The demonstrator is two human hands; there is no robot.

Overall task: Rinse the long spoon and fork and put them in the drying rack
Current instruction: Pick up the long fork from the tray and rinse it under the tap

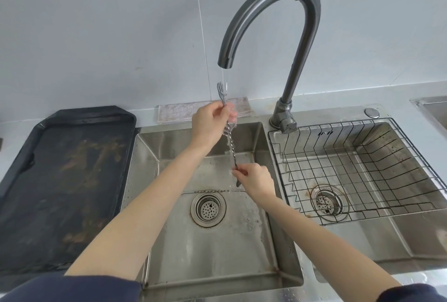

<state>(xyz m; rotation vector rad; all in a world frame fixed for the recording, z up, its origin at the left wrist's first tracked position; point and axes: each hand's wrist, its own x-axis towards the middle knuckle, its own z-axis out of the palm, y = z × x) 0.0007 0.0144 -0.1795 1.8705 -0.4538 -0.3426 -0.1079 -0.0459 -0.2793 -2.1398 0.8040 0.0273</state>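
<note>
A long metal fork (231,149) with a twisted handle stands nearly upright under the running tap, tines up at the water stream. My left hand (211,122) grips it just below the tines. My right hand (256,182) pinches its lower end. A second long twisted utensil, the long spoon (210,191), lies flat across the left sink basin (169,241) just above the drain; its bowl end is hidden behind my right hand. The wire drying rack (358,171) sits in the right basin and holds nothing.
A tall curved grey faucet (297,42) runs water over the left basin. A dark worn tray (60,180) lies on the counter at left. A folded cloth (174,112) rests behind the sink. Each basin has a round drain strainer (208,209).
</note>
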